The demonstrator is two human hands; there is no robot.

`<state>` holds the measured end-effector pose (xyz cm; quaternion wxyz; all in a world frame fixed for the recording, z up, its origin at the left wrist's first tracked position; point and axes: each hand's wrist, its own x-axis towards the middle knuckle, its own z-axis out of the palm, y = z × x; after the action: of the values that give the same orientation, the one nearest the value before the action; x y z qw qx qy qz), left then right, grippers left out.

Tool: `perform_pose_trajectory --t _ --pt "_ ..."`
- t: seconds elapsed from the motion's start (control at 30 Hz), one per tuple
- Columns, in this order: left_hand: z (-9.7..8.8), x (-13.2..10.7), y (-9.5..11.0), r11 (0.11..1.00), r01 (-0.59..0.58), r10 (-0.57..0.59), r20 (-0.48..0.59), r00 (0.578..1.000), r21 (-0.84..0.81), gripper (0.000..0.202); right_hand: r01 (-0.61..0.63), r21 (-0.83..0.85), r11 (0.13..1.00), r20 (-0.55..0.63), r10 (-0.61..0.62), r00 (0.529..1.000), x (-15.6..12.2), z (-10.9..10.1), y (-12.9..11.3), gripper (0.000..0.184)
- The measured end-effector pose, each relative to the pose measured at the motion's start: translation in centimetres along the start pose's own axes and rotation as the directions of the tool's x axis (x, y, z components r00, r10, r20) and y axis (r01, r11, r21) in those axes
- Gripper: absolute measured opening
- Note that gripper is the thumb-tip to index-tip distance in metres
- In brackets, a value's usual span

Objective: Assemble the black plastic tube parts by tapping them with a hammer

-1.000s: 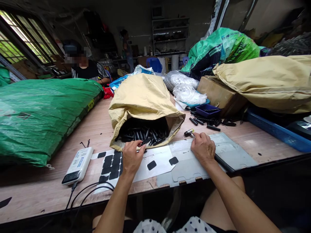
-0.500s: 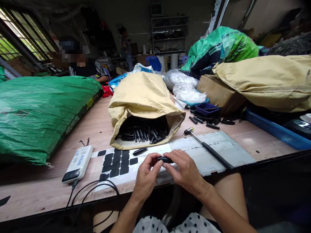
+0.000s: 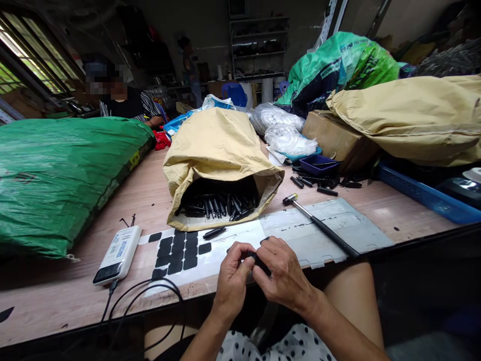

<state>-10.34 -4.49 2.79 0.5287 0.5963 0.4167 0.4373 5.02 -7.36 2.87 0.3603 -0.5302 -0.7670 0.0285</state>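
Observation:
Just over the table's front edge, my left hand (image 3: 233,278) and my right hand (image 3: 283,273) meet around a black pen-like tube (image 3: 252,256). Thumb and fingers of each hand pinch it, and the fingers hide most of its length. Behind my hands, a similar black tube (image 3: 214,232) lies on a white sheet (image 3: 221,250). The sheet carries several black square patches (image 3: 176,255). Farther back, a tan sack (image 3: 218,145) lies with its mouth facing me, and many black tubes (image 3: 216,206) show inside. A hammer (image 3: 326,233) with a black handle rests to the right on a grey plate (image 3: 361,223).
A white power bank (image 3: 118,253) with a black cable (image 3: 150,281) is on the left, before a big green sack (image 3: 67,175). To the right are a purple tray (image 3: 317,164), loose tubes, a cardboard box (image 3: 334,140) and a blue basket (image 3: 421,190). A person (image 3: 131,103) sits across the table.
My hands have drawn closer together, and the right fingers have curled over the tube. The tube has turned from lying level to a slant and is more covered. The view has shifted slightly.

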Motion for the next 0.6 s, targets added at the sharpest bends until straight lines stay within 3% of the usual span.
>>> perform_pose_trajectory --t 0.13,0.27,0.4,0.5,0.6 --pt "0.8 -0.5 -0.2 0.991 0.073 -0.075 -0.01 0.997 -0.114 0.015 -0.058 0.053 0.997 -0.035 0.06 0.998 -0.3 -0.1 -0.2 0.006" --pt "0.7 -1.1 -0.2 0.967 0.126 -0.124 0.025 0.992 -0.222 0.028 -0.246 0.142 0.959 -0.004 0.249 0.969 -0.1 -0.9 -0.6 0.014" --pt "-0.1 -1.4 0.1 0.942 0.157 -0.093 0.22 0.971 -0.296 0.044 -0.463 0.255 0.849 0.139 0.441 0.887 0.3 -1.8 -0.9 0.019" --pt "-0.7 -1.2 0.3 0.975 0.153 -0.099 0.296 0.95 -0.164 0.051 -0.554 0.29 0.781 0.261 0.492 0.83 0.5 -2.7 -0.8 0.02" --pt "-1.2 -0.9 0.8 0.994 0.028 -0.051 0.213 0.976 0.109 0.03 -0.525 0.225 0.821 0.331 0.442 0.834 0.6 -3.7 -0.5 0.026"
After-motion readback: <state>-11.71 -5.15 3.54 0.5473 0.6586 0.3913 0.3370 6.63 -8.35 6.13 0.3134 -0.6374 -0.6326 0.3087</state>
